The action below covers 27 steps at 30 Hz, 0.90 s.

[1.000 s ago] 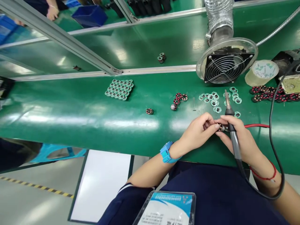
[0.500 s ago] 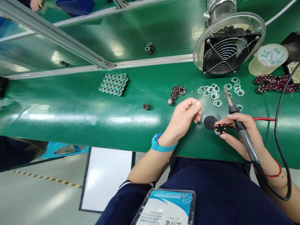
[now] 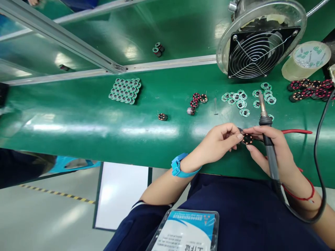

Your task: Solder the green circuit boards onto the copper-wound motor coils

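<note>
Thus, right of centre in the head view, a wound ring coil (image 3: 247,139) (dark core, copper and red turns) sits btw the two hands, flat face toward the cam, apparently clear of the green belt bench (image 3: 78,111); being round, it shows no long axis. L hand (image 3: 216,144), w/ blue ESD wrist strap (image 3: 180,166), is half closed: thumb tip just beside coil's left edge, curled fingers ending on a small dark piece (image 3: 240,130), grip on it not clear. R hand (image 3: 274,150) is the nearer: fingertips reach over coil's upper edge and another finger runs below it, so coil seems borne mainly here, though contact is partly hidden. Same hand holds a soldering iron (image 3: 270,157) pen-style, long axis nearly straight up-frame, tip pointing away from the body, well clear of coil and near a scatter of round green PCBs (image 3: 239,99). Red wire (image 3: 295,131) passes behind R hand; black iron cord (image 3: 320,167) loops down at right. Further off: more finished coils (image 3: 309,89), clear tape roll (image 3: 305,59), fume-extractor fan (image 3: 258,52).
</note>
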Motion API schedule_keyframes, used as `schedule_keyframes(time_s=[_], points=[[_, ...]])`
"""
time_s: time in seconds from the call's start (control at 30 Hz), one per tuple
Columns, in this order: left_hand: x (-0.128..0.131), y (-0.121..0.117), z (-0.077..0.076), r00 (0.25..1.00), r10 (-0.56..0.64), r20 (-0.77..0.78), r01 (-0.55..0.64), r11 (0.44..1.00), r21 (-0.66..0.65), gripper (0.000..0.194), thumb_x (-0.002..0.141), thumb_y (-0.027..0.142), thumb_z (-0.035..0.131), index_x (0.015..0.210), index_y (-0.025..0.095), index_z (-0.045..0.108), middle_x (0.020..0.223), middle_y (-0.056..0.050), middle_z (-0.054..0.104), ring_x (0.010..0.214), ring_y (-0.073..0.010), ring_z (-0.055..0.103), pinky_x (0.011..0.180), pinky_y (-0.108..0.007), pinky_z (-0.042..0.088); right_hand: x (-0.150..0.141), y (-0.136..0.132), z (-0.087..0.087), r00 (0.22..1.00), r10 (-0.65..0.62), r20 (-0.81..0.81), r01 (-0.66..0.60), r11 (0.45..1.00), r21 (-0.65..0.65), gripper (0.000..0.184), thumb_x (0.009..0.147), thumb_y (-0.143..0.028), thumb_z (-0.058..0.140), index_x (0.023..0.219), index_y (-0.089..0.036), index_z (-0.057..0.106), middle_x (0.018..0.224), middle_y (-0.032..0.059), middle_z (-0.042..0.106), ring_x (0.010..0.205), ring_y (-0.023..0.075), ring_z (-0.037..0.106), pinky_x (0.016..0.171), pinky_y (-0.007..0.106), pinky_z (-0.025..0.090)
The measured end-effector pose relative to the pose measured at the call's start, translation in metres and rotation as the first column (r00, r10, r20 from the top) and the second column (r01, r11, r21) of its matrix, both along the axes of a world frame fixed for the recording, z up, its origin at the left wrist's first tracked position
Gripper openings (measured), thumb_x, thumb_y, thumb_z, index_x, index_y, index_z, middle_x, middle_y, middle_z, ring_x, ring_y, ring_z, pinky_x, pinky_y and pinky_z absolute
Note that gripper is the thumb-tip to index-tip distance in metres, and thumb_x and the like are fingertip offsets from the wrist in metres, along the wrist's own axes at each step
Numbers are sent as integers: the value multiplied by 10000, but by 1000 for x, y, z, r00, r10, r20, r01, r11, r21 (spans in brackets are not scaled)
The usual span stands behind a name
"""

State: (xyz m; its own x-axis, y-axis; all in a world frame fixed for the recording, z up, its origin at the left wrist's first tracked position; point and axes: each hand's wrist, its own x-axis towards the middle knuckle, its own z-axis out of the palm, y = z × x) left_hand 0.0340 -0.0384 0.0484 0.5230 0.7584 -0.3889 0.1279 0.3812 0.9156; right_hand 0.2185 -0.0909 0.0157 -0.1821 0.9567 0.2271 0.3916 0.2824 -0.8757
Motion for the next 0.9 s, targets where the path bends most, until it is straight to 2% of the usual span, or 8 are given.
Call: schedule_keyframes(time_s=[0.13,0.33,0.4,0.53,0.6,0.77,0.83,0.9], points=[[6,-7,-7,992,101,70,-98,994,-50,222,842,323,596,747,147,499,621,44,521,544,-34,481,554,-175,406,-7,2,-3,992,-88,85,83,995,60,459,829,-244,667,1245,-279,475,1135,64,653,1022,207,662,881,404,578],[-1,-5,-14,966,242,95,-239,970,-43,266,839,394,602,764,160,499,635,38,522,546,-46,487,542,-192,411,-5,6,1,982,-82,169,62,991,121,452,833,-188,648,1236,-297,475,1104,39,680,1024,216,651,857,407,562],[-4,-2,-13,973,211,98,-208,977,-42,296,837,447,591,802,171,489,665,36,511,569,-58,490,545,-206,414,-3,7,2,982,-66,179,45,992,120,469,833,-182,647,1249,-300,465,1110,38,683,1022,221,644,853,414,556],[-4,-2,-8,1000,-6,-16,7,998,56,287,796,413,640,815,168,493,697,35,482,619,-66,435,577,-221,374,-2,8,1,978,-6,209,-13,996,88,442,851,-204,623,1257,-298,476,1126,41,680,990,225,653,819,412,559],[-1,-3,-6,997,8,-71,0,994,107,222,819,340,612,764,160,494,677,36,472,616,-63,405,577,-221,344,-2,8,1,971,13,241,-32,997,77,410,858,-225,610,1247,-288,495,1121,50,677,969,230,659,798,415,566],[-2,3,-10,979,202,11,-202,976,83,160,826,260,558,710,155,520,641,33,494,592,-56,442,561,-202,356,-1,6,0,958,5,287,-28,997,78,430,860,-246,606,1270,-300,485,1147,54,668,1006,239,657,839,440,569],[-12,11,-12,947,319,49,-322,944,74,155,816,268,554,715,164,502,646,32,503,583,-57,465,552,-195,376,0,5,0,957,-13,291,-13,996,87,433,856,-250,615,1266,-303,487,1145,53,671,1016,243,655,843,441,569],[-29,21,-15,911,412,31,-412,900,142,151,825,288,540,742,171,493,683,25,511,584,-57,472,550,-195,389,2,6,-1,955,-28,296,0,995,96,435,854,-244,618,1265,-300,488,1129,52,677,1012,243,657,826,432,573]])
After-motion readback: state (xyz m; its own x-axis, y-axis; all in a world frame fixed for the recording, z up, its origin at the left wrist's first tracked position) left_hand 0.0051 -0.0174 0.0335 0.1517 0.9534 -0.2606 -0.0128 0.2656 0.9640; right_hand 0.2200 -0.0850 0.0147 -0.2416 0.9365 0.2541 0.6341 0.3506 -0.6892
